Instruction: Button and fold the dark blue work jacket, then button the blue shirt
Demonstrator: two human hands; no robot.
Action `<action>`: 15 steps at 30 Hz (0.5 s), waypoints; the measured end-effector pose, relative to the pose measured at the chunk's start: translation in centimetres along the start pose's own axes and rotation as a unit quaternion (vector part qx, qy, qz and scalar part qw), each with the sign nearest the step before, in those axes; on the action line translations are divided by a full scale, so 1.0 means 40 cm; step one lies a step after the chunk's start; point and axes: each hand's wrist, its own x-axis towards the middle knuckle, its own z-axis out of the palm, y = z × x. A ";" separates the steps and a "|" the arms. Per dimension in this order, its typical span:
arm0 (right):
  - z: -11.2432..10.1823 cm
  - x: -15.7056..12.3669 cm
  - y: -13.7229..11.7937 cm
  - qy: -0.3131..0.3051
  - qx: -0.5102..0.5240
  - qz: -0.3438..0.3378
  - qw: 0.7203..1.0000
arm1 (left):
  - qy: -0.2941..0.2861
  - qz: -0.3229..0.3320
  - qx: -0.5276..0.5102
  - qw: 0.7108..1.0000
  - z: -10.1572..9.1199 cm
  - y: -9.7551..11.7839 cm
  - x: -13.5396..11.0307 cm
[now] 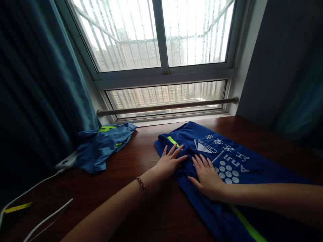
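A dark blue shirt [259, 151] with white printed lettering and yellow-green stripes lies spread on the brown wooden surface [141, 174]. My left hand [169, 162] rests on its left edge, beside a stripe, fingers spread. Flat on the cloth just to the right is my right hand [207, 178], its fingers stretched toward the window. Neither hand grips the fabric. Small creases show between the two hands. The shirt's lower right part runs under my right forearm and into shadow.
A crumpled lighter blue garment [101, 148] with yellow-green patches lies at the left, against a white power strip [67, 161] with a cable. Beyond the surface is a window with a metal rail [166, 107]. A teal curtain [47, 77] hangs at the left.
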 end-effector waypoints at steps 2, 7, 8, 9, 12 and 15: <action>0.000 0.011 -0.044 0.040 -0.032 -0.028 0.998 | 0.034 0.003 -0.020 0.999 0.028 -0.012 0.022; 0.021 0.038 -0.127 0.062 -0.030 -0.078 0.995 | 0.058 0.023 -0.128 0.990 0.063 -0.032 0.027; 0.031 0.040 -0.132 0.052 -0.021 -0.065 0.996 | 0.066 0.019 -0.133 0.989 0.065 -0.034 0.023; 0.042 0.042 -0.133 0.040 -0.013 -0.052 0.998 | 0.076 0.012 -0.133 0.988 0.066 -0.035 0.018; 0.063 0.042 -0.120 0.008 0.006 -0.032 0.999 | 0.108 -0.007 -0.124 0.986 0.067 -0.031 0.005; 0.065 0.042 -0.103 -0.009 0.015 -0.032 0.999 | 0.136 -0.014 -0.122 0.983 0.065 -0.020 0.002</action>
